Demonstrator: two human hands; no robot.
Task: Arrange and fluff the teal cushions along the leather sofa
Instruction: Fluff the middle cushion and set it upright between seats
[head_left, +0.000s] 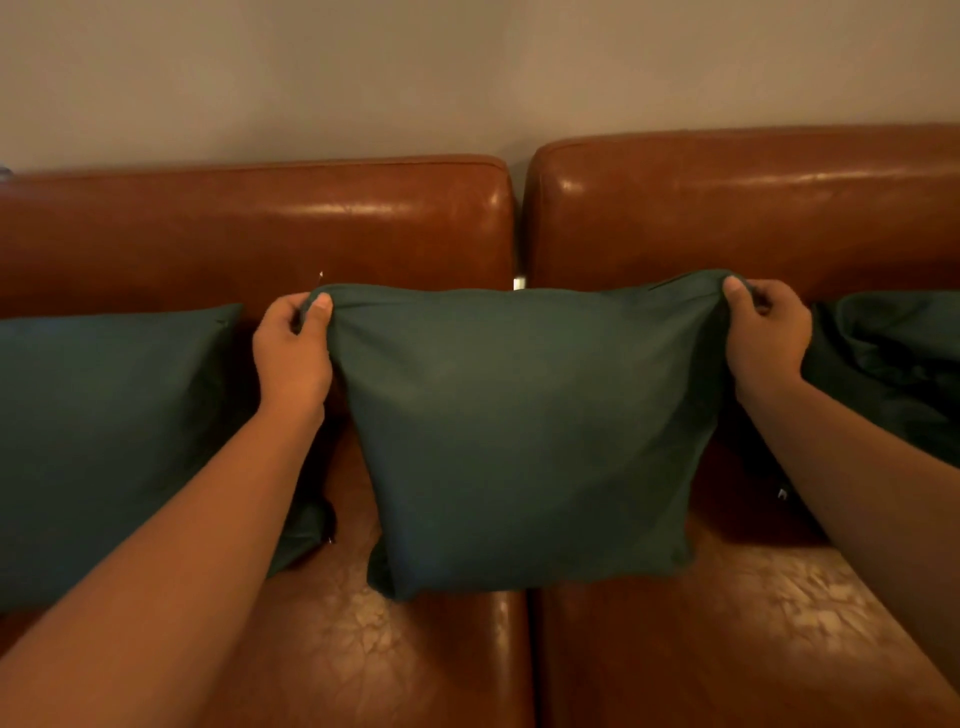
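Observation:
A teal cushion (524, 436) stands upright in the middle of the brown leather sofa (291, 228), over the seam between its two seats. My left hand (293, 348) pinches its top left corner. My right hand (766, 332) pinches its top right corner. The fabric is pulled taut between both hands. A second teal cushion (104, 441) leans against the backrest at the left, partly behind my left forearm. A third teal cushion (893, 364), crumpled, lies at the right behind my right arm.
The sofa's two backrest sections meet at a gap (519, 280) behind the middle cushion. A plain beige wall (467, 78) rises behind the sofa. Worn, cracked leather seat (753, 623) shows in front of the cushions.

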